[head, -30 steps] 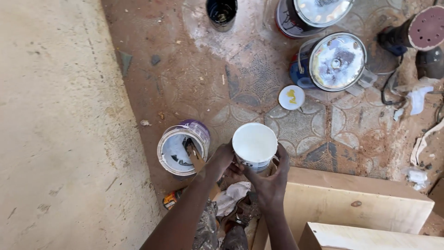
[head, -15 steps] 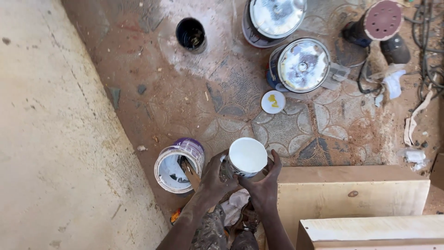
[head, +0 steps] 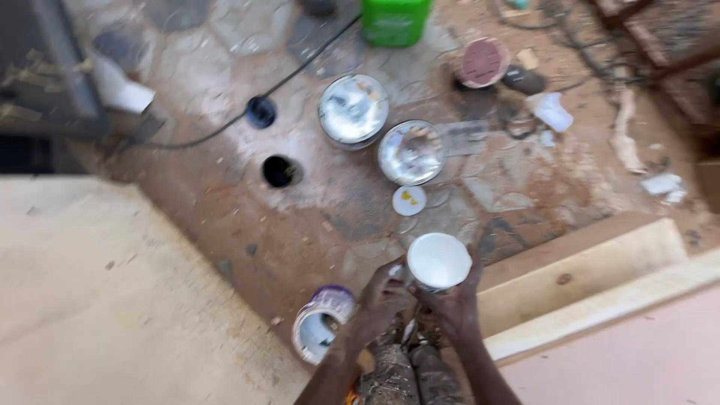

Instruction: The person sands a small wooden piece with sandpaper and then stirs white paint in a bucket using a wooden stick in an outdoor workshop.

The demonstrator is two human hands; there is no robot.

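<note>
Both my hands grip a white plastic tub (head: 438, 260) full of white paste, held upright above the floor. My left hand (head: 382, 300) clasps its left side and my right hand (head: 454, 307) wraps its right side and underside. Just left of my left hand an open purple-sided can (head: 321, 330) stands on the floor, whitish inside. A small white lid (head: 409, 200) with a yellow smear lies on the floor beyond the tub.
Two closed cans with shiny lids (head: 352, 109) (head: 411, 152), a small dark open can (head: 280, 171), a green container (head: 395, 19), a sander disc (head: 482, 62) and a black cable (head: 225, 124) lie on the dusty patterned floor. Plywood sheet (head: 112, 300) at left, wooden boards (head: 585, 277) at right.
The camera has risen and tilted up, so more floor and the green container show. My hands still hold the white tub; the whole scene looks smaller and blurred.
</note>
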